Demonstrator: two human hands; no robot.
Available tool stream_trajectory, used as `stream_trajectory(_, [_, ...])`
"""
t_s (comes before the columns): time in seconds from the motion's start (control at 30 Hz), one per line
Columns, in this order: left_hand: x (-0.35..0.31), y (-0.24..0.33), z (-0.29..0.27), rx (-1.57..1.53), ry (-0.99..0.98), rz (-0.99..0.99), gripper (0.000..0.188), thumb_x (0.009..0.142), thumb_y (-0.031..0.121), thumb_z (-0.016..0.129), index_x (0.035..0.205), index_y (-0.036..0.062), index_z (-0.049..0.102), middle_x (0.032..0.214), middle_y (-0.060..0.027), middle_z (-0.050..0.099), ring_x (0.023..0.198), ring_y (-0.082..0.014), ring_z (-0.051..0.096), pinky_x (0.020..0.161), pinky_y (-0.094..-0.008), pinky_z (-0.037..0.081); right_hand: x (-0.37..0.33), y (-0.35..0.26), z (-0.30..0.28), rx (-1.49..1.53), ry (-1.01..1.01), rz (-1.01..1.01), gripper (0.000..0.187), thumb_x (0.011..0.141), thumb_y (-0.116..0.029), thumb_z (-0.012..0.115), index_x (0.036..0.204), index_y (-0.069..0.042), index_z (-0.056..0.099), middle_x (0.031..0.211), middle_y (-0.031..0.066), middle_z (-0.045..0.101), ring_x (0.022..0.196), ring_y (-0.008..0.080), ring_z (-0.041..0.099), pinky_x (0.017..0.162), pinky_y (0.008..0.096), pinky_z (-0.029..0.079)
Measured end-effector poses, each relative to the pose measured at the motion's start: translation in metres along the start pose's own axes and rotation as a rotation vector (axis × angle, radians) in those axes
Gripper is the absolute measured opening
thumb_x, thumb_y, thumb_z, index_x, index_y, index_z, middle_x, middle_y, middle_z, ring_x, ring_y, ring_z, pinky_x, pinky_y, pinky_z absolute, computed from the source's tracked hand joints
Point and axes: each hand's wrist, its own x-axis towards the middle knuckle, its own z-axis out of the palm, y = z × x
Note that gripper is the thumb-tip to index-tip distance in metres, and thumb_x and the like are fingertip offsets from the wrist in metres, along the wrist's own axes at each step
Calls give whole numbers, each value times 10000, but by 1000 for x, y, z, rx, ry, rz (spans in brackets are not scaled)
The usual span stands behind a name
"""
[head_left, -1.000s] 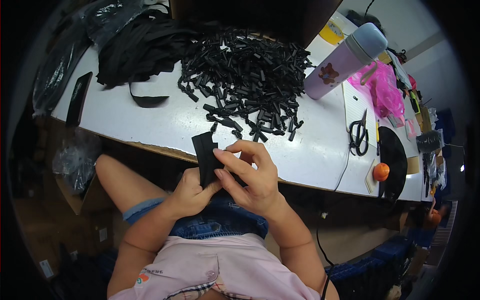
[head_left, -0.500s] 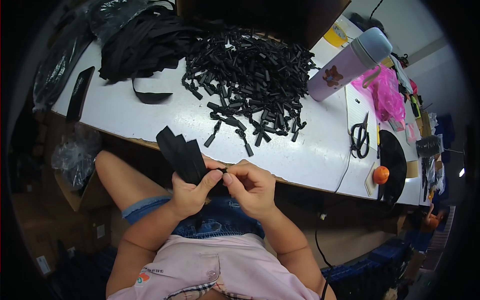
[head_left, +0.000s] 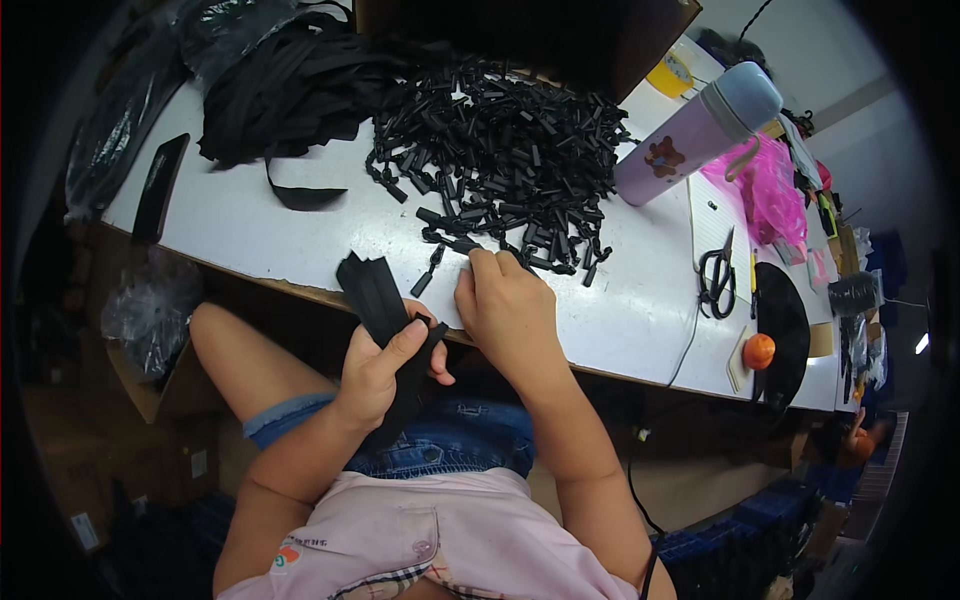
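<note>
Plainly, left hand (head_left: 368, 372) had its fingers closed round black strips (head_left: 373, 293): fanned ends stuck out past them toward the worktop (head_left: 620, 325), the rest hung below the hand. Right hand (head_left: 511, 312) was palm down at the near edge of the pulls (head_left: 490, 150), heaped on the worktop; its fingers were bent, tips hidden, so could not tell whether they held one. Bottle (head_left: 685, 145) stood right of the pulls; scissors (head_left: 724, 258) lay farther right.

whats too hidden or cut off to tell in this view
In the head view:
Whether the right hand holds one of the black pieces: its back hides the fingertips.
Middle of the held black strips: covered by the left hand.
Pink shirt: cut off by the lower edge.
</note>
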Motion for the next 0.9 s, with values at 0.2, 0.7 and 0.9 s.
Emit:
stream_trajectory(0.2, [-1,1,-5,121,-45,-94,182,835,165,500,920,5,487,734,-39,499,623,-95,497,551,-215,432,-3,0,-15,-198,-222,16,101,682,-73,540,699,-31,450,608,109,501,488,274,534,423,351,435])
stream_trajectory(0.7, [1,-10,6,518,-22,288,101,758,43,588,846,-4,575,762,-25,565,692,-63,510,621,-202,413,-44,-5,-23,811,58,125,132,724,14,584,856,5,591,731,90,605,618,141,576,553,218,449])
stream_trajectory(0.9, [0,-5,12,547,-8,271,80,739,24,598,806,-9,569,797,-72,562,736,-127,525,682,-236,415,-46,-6,-21,763,121,90,154,682,46,589,830,5,584,729,95,601,617,188,574,543,239,447])
